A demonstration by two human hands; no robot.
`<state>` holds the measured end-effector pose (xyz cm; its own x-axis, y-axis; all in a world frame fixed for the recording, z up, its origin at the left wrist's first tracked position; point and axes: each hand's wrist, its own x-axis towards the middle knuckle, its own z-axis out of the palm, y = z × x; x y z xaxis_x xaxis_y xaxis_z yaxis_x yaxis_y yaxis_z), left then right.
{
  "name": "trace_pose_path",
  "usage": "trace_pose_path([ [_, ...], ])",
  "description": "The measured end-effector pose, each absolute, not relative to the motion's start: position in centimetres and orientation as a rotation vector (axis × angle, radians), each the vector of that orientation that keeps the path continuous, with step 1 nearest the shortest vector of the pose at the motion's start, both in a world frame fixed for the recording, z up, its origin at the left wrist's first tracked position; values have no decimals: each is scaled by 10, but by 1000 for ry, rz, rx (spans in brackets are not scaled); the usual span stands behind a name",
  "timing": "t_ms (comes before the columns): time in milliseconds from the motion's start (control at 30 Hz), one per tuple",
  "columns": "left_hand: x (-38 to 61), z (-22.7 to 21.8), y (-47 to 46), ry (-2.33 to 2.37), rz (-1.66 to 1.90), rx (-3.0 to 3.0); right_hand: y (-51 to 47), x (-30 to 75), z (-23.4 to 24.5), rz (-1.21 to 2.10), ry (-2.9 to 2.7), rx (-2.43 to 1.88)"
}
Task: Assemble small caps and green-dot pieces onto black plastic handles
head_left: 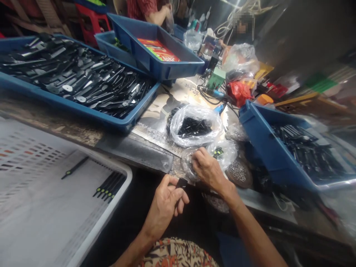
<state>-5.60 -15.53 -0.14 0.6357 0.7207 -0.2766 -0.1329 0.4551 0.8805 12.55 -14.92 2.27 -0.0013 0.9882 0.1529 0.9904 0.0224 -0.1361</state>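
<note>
My left hand (pixel 165 196) pinches a small black plastic part (pixel 181 183) between thumb and fingers, close to the table's edge. My right hand (pixel 207 170) rests on a clear plastic bag (pixel 196 157) holding small black and green pieces, its fingers gripping the bag's film. Just beyond it lies a second clear bag (pixel 191 126) full of black parts. To the lower left, a white perforated plastic tray (pixel 55 193) holds several black slim knife-like parts with green marks (pixel 109 187). Both hands are apart from that tray.
A large blue tray (pixel 78 81) of black knife-like parts stands at the left, and another (pixel 292 155) at the right. A round dish of small metal pieces (pixel 239 172) sits by my right hand. Beyond lie cables, a green box (pixel 215 78), and a co-worker's arm (pixel 155 15).
</note>
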Motion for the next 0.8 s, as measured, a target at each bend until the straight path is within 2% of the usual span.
trace_pose_path([
  [300, -55, -1, -156, 700, 595, 976, -156, 123, 22, 23, -1631, -1824],
  [367, -54, 0, -155, 712, 602, 987, -161, 118, 30, 158, -1448, -1824],
  [567, -52, -1, -155, 709, 611, 1006, -180, 95, 41, 880, -981, -1645],
  [800, -51, 1, -157, 702, 619, 1068, -192, 85, 30, 1038, -816, -1535],
])
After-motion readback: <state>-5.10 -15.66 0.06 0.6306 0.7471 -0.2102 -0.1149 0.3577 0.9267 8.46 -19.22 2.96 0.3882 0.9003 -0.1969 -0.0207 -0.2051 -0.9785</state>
